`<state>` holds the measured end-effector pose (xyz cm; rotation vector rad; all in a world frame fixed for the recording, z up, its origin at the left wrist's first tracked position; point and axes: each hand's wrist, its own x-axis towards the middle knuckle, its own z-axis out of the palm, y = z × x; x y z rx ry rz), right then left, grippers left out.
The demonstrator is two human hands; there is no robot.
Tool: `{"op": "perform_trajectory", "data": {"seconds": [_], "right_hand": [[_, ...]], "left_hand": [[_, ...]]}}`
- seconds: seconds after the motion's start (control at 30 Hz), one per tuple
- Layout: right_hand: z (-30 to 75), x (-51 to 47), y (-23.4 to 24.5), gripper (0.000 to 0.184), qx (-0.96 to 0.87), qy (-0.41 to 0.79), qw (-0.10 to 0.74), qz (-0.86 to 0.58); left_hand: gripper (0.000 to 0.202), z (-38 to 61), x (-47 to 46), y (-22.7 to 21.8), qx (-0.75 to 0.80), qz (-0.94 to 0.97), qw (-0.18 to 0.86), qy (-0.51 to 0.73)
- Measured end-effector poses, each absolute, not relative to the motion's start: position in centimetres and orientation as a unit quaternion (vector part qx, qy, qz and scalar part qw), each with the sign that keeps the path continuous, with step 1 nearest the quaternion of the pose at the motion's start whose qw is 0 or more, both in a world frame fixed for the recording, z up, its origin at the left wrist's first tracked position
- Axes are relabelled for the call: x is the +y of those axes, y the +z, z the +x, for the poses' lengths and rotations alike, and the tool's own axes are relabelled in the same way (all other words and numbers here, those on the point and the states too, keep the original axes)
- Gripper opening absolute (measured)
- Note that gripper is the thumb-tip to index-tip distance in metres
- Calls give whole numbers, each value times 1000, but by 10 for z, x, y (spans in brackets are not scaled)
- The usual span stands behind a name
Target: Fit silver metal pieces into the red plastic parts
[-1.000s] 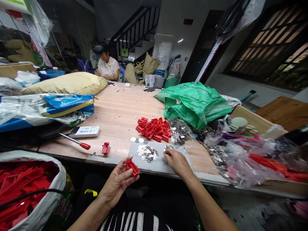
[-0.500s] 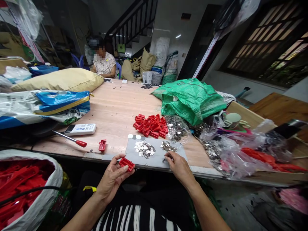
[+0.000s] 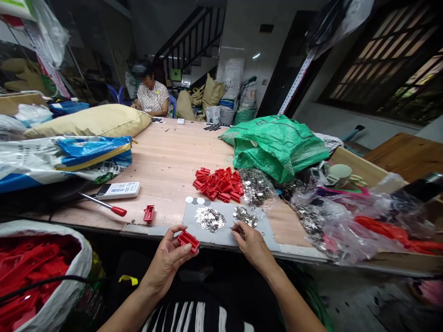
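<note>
Pale bench before you: just off its near edge, your left hand, half curled, grips one red part; your right hand, over the grey mat there, pinches what seems one small metal piece. Work looks unfinished: one lone red part leftward, perhaps done; one uncountable red heap and two metal piles seem left.

Worktop moderately lit; staircase background dim. Daylight visible through barred window. Small glare on rear wall. Edges stretched; small metal pieces indistinct.
</note>
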<state>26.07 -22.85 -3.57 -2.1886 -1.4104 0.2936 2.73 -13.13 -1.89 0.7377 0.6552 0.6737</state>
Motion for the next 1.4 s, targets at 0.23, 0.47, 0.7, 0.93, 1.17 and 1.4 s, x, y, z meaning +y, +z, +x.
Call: {"op": "perform_trajectory", "data": {"seconds": [0.23,0.47,0.7,0.93,1.17,1.4], "right_hand": [[272,-232,-37,15,-497,70,283,-817],[261,-235,-43,8,-484,70,235,-840],[256,-233,-41,9,-489,67,283,-822],[223,-228,-14,16,-502,198,426,-726],[199,-216,1,14,-529,194,454,-690],[196,-206,-6,9,-578,154,442,-669]], "left_hand": [[51,31,-131,-16,304,402,803,319],[47,53,-133,-20,259,480,785,293],[42,48,-134,-24,276,510,741,339],[43,41,-136,-24,315,520,679,412],[43,44,-122,-20,282,474,764,334],[41,38,-120,-17,221,295,907,206]]}}
